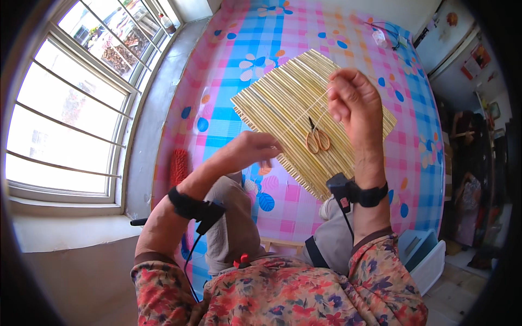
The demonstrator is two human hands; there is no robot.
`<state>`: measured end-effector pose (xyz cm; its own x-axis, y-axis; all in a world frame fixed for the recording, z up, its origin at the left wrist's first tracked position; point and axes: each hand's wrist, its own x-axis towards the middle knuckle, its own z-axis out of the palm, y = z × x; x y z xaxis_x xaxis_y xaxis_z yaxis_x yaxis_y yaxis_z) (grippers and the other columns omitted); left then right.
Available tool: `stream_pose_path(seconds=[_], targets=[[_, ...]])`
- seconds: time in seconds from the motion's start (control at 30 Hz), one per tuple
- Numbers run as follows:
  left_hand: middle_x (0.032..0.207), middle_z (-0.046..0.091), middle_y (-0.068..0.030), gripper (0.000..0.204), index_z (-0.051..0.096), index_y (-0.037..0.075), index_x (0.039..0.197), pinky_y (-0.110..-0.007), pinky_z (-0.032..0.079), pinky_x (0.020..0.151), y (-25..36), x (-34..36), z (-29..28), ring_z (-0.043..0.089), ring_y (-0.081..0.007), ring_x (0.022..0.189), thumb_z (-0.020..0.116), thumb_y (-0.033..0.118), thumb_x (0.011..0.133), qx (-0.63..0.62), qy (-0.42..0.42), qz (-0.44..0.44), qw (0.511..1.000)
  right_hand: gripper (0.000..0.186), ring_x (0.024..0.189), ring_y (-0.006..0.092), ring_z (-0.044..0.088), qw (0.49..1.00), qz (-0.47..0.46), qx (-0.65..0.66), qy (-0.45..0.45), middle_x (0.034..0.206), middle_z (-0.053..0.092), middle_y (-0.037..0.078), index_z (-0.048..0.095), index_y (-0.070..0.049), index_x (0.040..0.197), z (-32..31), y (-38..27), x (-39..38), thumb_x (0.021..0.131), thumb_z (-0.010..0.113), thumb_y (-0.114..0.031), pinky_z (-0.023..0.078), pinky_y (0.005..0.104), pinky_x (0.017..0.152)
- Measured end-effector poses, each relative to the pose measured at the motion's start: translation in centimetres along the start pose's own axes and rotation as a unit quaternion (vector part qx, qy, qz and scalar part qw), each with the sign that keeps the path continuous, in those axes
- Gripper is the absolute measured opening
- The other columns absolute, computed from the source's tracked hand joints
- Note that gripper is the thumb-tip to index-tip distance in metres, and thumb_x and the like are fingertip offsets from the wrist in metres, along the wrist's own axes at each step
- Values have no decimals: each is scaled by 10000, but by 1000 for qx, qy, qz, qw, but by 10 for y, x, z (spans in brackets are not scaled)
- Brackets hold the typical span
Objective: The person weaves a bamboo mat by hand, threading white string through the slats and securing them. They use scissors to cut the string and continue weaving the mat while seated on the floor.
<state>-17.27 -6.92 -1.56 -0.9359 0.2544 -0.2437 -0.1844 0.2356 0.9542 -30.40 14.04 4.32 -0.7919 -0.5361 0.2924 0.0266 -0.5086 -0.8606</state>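
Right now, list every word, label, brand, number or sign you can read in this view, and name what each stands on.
No readable text anywhere.
Black device by the right hand: small reddish mark, too small to read.
Reddish sheets at the upper right: too small and blurred to read.
Scissors and slatted mat: no lettering shows.

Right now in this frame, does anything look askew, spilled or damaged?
Nothing looks visibly spilled or damaged. The mat of sticks lies askew to the checked cloth, its edges slanting across the pattern. The scissors lie on the mat, nothing odd there.
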Motion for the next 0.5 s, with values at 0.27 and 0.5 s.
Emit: stream_pose_path(seconds=[0.27,0.5], targets=[[570,543,-29,172,612,2,806,-248,415,465,-101,-171,-97,518,-97,487,569,154,874,188,435,-188,860,144,510,48,362,982,6,12,189,697,505,-6,594,-27,964,-95,13,-5,866,619,-129,317,202,459],[787,632,-64,140,614,-1,922,-264,511,616,-164,-286,-93,636,-148,698,579,114,849,73,532,-178,825,127,510,42,398,985,46,-35,165,728,544,-2,590,-42,942,-100,41,-19,881,604,-153,344,198,451]])
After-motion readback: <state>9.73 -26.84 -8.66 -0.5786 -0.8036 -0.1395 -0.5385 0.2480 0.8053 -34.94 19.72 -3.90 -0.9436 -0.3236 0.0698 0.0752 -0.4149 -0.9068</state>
